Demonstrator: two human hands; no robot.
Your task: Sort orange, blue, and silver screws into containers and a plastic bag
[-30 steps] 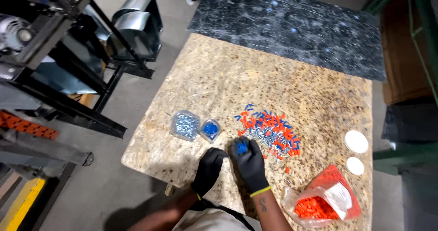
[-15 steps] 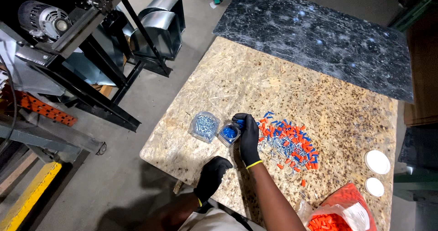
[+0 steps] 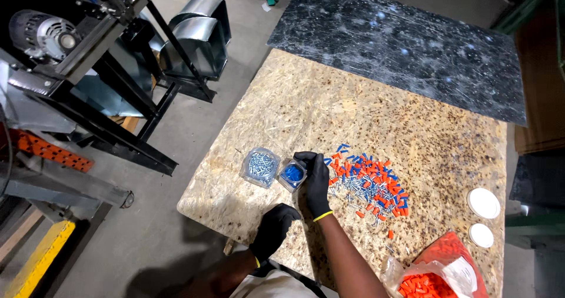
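Observation:
Both my hands wear black gloves. My right hand (image 3: 316,180) reaches over a small clear container of blue pieces (image 3: 291,174), fingertips at its rim; whether it pinches anything is hidden. Left of that stands a clear container of silver screws (image 3: 260,166). A mixed pile of orange, blue and silver small parts (image 3: 368,183) lies just right of my right hand. My left hand (image 3: 274,228) rests curled on the board near the front edge, holding nothing I can see.
The work surface is a chipboard table (image 3: 329,104) with a dark stone slab (image 3: 400,45) behind it. Two white lids (image 3: 483,202) and an open bag of orange pieces (image 3: 435,277) sit at right. A black metal machine frame (image 3: 100,74) stands left on the concrete floor.
My right hand has gone from the pile's near edge up and left to the blue-piece container. My view has shifted, and the left hand stays near the table's front edge.

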